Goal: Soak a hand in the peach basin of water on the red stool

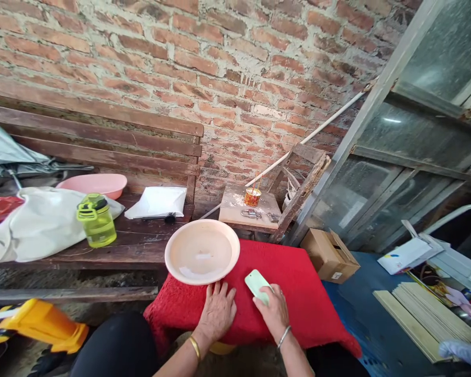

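A red cloth point(294, 277) covers the low table in front of me. On its left part stands a pale pink basin point(172, 268) with water in it. My left hand point(216, 310) lies palm down on the cloth, fingers spread, just below the basin's near rim. My right hand point(272, 309) grips a pale green scrub brush point(255, 281) by its near end. The brush has a flat, rounded back and a small hole at its far end; its underside is hidden against the cloth.
On the wooden bench point(141, 238) at left are a green bottle point(98, 222), a white bag point(39, 225) and a pink tub point(94, 184). A small stand point(235, 201) holds a red-and-gold cup point(252, 197). A cardboard box point(329, 256) stands at right. A yellow machine point(39, 324) is lower left.
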Action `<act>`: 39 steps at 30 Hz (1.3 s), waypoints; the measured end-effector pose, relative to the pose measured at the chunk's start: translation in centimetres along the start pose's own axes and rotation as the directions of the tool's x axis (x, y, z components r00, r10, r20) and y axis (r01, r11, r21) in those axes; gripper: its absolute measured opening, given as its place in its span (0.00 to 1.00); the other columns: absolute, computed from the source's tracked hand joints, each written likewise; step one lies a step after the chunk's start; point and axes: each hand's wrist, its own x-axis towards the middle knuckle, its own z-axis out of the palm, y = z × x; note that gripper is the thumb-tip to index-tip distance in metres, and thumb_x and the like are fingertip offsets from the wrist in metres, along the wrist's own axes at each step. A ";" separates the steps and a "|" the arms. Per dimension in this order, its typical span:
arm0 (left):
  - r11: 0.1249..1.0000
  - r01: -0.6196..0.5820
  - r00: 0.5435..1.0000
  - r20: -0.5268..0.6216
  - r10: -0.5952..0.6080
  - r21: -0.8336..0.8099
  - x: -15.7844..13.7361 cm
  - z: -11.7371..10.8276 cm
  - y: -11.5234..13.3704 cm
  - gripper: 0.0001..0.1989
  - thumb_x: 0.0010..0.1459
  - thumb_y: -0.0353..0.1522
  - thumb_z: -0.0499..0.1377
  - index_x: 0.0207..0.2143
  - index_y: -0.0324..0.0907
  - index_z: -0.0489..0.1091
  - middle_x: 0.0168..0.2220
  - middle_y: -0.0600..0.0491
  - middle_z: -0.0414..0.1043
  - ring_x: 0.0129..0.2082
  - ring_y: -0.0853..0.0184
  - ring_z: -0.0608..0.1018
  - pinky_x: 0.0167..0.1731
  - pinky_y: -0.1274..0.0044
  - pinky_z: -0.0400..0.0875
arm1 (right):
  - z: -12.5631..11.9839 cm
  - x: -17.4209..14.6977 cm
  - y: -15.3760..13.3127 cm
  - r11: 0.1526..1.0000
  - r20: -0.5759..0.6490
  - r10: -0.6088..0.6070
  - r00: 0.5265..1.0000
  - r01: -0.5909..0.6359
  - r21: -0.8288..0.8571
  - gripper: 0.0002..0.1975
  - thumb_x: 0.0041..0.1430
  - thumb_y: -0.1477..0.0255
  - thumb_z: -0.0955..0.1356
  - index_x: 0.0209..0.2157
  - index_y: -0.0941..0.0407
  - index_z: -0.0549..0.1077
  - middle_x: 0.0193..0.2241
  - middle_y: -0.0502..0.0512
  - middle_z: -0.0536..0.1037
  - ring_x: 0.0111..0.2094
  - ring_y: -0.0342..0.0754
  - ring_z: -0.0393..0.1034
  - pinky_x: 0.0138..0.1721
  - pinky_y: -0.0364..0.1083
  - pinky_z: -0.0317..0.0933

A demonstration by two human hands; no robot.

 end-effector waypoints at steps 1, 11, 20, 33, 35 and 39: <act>1.000 0.006 1.000 0.008 -0.006 -0.002 0.0 0.0 0.0 0.20 0.63 0.35 0.57 0.57 0.49 0.74 0.59 0.45 0.70 0.62 0.49 0.67 0.64 0.52 0.56 | -0.6 0.0 0.8 0.999 -0.011 0.032 0.999 -0.032 -0.020 0.13 0.48 0.58 0.70 0.35 0.47 0.80 0.40 0.53 0.78 0.44 0.53 0.74 0.49 0.49 0.66; 1.000 0.021 0.999 0.038 -0.020 -0.019 -0.1 -0.1 0.2 0.20 0.64 0.35 0.56 0.58 0.48 0.74 0.60 0.44 0.69 0.63 0.48 0.66 0.64 0.51 0.54 | -7.4 0.0 8.3 0.915 -0.229 0.330 0.916 -0.370 -0.160 0.34 0.52 0.40 0.61 0.38 0.55 0.78 0.32 0.64 0.76 0.38 0.65 0.73 0.40 0.60 0.68; 1.000 0.007 0.999 0.042 -0.007 -0.013 0.2 -0.7 0.1 0.19 0.64 0.35 0.56 0.56 0.49 0.74 0.60 0.45 0.70 0.63 0.49 0.66 0.64 0.53 0.55 | -1.8 -0.9 3.4 0.994 -0.090 0.086 0.992 -0.092 -0.066 0.18 0.51 0.50 0.69 0.36 0.47 0.80 0.40 0.55 0.77 0.43 0.56 0.74 0.46 0.53 0.66; 0.999 0.019 0.999 0.039 -0.018 -0.033 0.0 -0.5 0.1 0.20 0.64 0.35 0.56 0.56 0.49 0.74 0.60 0.45 0.70 0.64 0.49 0.66 0.65 0.52 0.54 | -3.1 0.6 3.5 0.979 -0.126 0.173 0.977 -0.185 -0.089 0.25 0.53 0.48 0.65 0.39 0.53 0.79 0.37 0.61 0.77 0.39 0.58 0.74 0.40 0.53 0.67; 0.999 0.017 0.999 0.038 -0.016 -0.028 0.0 -0.4 0.0 0.20 0.64 0.35 0.56 0.57 0.49 0.74 0.59 0.46 0.70 0.63 0.49 0.66 0.65 0.52 0.54 | -0.1 0.7 0.0 0.999 -0.046 0.032 0.998 -0.034 -0.039 0.18 0.52 0.54 0.69 0.39 0.49 0.79 0.39 0.56 0.77 0.42 0.54 0.74 0.46 0.49 0.66; 1.000 0.008 0.999 0.034 -0.008 -0.011 0.1 -0.1 -0.1 0.19 0.64 0.37 0.57 0.56 0.50 0.74 0.59 0.46 0.70 0.62 0.49 0.67 0.64 0.52 0.55 | 2.5 1.2 -3.1 0.995 0.027 -0.097 0.995 0.097 -0.010 0.10 0.48 0.62 0.72 0.36 0.44 0.79 0.40 0.49 0.77 0.45 0.51 0.73 0.49 0.48 0.63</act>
